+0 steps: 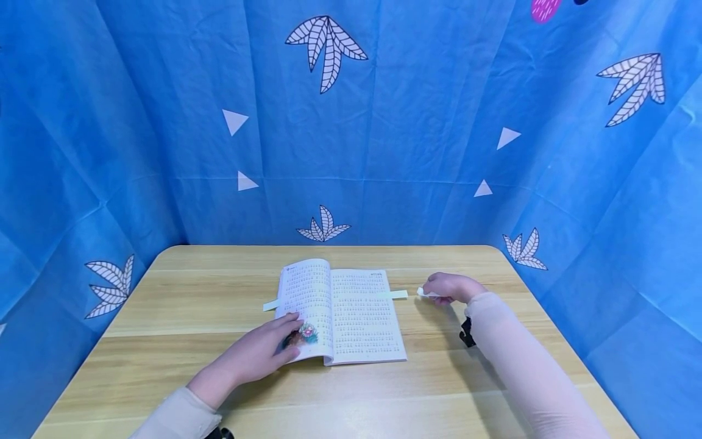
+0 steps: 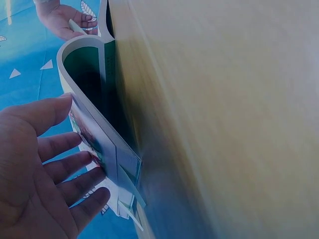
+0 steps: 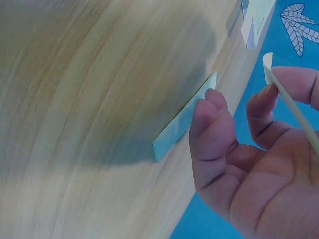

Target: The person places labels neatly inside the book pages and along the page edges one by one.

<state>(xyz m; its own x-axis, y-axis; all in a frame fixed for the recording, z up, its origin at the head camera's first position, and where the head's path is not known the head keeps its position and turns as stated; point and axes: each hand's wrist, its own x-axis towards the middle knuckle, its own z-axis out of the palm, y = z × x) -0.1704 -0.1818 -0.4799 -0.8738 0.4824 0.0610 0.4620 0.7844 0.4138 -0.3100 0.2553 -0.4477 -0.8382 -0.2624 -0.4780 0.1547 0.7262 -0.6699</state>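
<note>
An open book (image 1: pixel 362 317) lies on the wooden table, its left pages arching up. My left hand (image 1: pixel 258 350) rests on the lower left page with fingers spread, beside a coloured picture; the left wrist view shows those fingers (image 2: pixel 75 169) along the page. Right of the book, my right hand (image 1: pixel 452 286) pinches a thin paper strip (image 3: pixel 294 112) between thumb and index finger, its tip curling. Near the other, bent fingers shows a pale green strip (image 3: pixel 172 132); I cannot tell whether they touch it.
One pale paper tab (image 1: pixel 399 294) sticks out from the book's right edge and another tab (image 1: pixel 271 305) from its left. A blue curtain (image 1: pixel 384 122) with leaf and triangle prints hangs behind the table (image 1: pixel 181 292) and along both sides.
</note>
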